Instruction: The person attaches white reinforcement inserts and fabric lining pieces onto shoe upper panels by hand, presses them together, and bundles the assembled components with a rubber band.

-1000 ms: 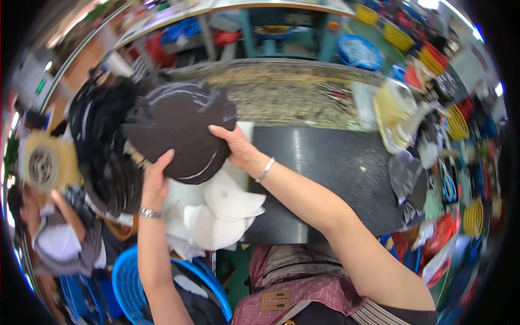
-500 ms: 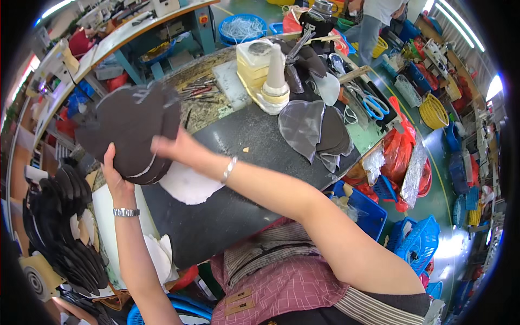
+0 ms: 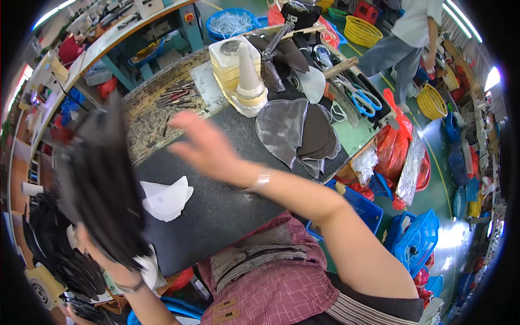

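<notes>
Blurred by motion, a thick stack of dark, flat cut pieces [image 3: 103, 179] is tilted up on edge at the left of the black work mat [image 3: 216, 222]. My left hand [image 3: 103, 254] is closed around its lower end, and the stack partly hides the fingers. My right hand [image 3: 208, 149] hovers over the mat, apart from the stack. It is smeared, but its fingers look stretched out with nothing in them. Between the hands and nearer to me lies a pale, irregular cut piece [image 3: 168, 197] on the mat.
A container with a grey cone [image 3: 249, 73] stands behind the mat. Further right are a pile of dark pieces [image 3: 317, 132] and blue-handled scissors [image 3: 364, 102]. More dark pieces [image 3: 51, 238] hang at left. Blue baskets [image 3: 417, 244] stand at right; a person [image 3: 403, 46] is in the aisle.
The stack has swung down and left, turning from face-on to edge-on in my left hand. My right hand has come away from it to the right. The person behind has moved right.
</notes>
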Tool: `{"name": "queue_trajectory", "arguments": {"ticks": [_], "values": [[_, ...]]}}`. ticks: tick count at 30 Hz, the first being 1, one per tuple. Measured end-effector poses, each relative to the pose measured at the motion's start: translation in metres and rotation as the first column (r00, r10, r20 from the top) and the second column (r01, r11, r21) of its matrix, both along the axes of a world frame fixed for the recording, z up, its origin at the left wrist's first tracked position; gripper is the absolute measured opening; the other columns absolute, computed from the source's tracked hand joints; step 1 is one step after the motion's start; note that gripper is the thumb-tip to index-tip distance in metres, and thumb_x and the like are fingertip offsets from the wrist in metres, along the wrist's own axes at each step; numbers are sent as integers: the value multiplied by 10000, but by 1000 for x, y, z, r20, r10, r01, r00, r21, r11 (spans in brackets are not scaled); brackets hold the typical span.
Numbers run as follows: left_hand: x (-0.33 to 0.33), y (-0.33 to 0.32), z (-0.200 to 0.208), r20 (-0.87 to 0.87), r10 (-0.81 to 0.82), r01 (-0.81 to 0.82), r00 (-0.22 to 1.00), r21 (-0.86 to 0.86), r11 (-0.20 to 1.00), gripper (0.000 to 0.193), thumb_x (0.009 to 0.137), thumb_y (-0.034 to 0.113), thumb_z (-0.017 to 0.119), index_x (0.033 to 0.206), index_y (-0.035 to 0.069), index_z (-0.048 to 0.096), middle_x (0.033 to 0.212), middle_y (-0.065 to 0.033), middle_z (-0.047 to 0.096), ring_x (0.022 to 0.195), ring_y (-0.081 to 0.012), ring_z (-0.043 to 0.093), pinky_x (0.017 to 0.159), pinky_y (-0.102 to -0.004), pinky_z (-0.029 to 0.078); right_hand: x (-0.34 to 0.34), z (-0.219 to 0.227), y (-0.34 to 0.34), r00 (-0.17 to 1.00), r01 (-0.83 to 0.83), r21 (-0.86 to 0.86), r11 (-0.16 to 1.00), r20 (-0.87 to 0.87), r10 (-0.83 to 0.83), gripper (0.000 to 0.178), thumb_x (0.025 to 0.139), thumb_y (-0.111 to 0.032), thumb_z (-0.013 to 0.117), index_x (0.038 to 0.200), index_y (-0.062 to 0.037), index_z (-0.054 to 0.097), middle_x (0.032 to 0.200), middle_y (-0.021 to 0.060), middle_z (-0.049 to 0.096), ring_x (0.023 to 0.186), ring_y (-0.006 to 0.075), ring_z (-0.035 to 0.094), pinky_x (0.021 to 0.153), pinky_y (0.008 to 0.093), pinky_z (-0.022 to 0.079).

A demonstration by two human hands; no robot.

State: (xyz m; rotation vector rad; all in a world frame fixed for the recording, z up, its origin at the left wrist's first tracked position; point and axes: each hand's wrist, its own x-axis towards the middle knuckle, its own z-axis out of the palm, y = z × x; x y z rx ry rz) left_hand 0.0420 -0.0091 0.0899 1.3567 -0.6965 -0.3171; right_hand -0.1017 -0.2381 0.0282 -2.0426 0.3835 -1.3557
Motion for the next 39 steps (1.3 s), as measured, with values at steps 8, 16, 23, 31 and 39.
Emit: {"name": "queue_trajectory", "arguments": {"ticks": [8, 16, 23, 31, 39], "values": [[-101, 6, -98, -844, -31, 278, 536, 141, 950, 485, 797, 197, 577, 1216, 39, 390, 1169, -105, 486, 1047, -236, 508, 885, -370, 443, -246, -45, -128, 378, 813, -165, 559, -581, -721, 221, 751, -232, 617, 845, -32, 626, 864, 133, 616, 821, 309, 598, 717, 383, 464], [-95, 17, -80, -830, 10, 392, 558, 274, 878, 639, 802, 85, 570, 1339, 53, 225, 1315, -118, 345, 1193, -243, 366, 1005, -360, 304, -277, -59, -156, 193, 860, -265, 436, -621, -760, 202, 753, -252, 615, 827, -71, 669, 835, 129, 628, 785, 281, 607, 689, 366, 470], [-33, 6, -41, 332, -261, 98, 906, 437, 894, 718, 700, 19, 597, 1330, 5, 255, 1347, -170, 327, 1241, -274, 328, 1017, -373, 258, -248, 18, -114, 843, 537, 403, 741, -234, -484, 121, 838, -115, 583, 835, 0, 621, 756, -24, 602, 682, 28, 501, 659, 190, 399], [-67, -90, -19, 60, -757, 702, 650, 333, 629, 303, 722, 208, 722, 890, 8, 567, 1156, -122, 506, 1091, -251, 461, 886, -343, 392, -92, 66, 33, 716, -266, 856, 443, -133, 686, 81, 797, -94, 638, 816, -20, 611, 734, 11, 588, 659, 99, 533, 752, 332, 450], [-13, -47, 59, 229, -922, 775, -314, -499, -388, 243, 789, 268, 586, 666, 69, 521, 701, -104, 576, 583, -307, 541, 551, -380, 452, -94, 89, 18, 162, -343, 884, 317, -277, 947, 336, 866, -288, 559, 742, 13, 643, 623, 97, 630, 544, 174, 607, 494, 277, 468]]}}
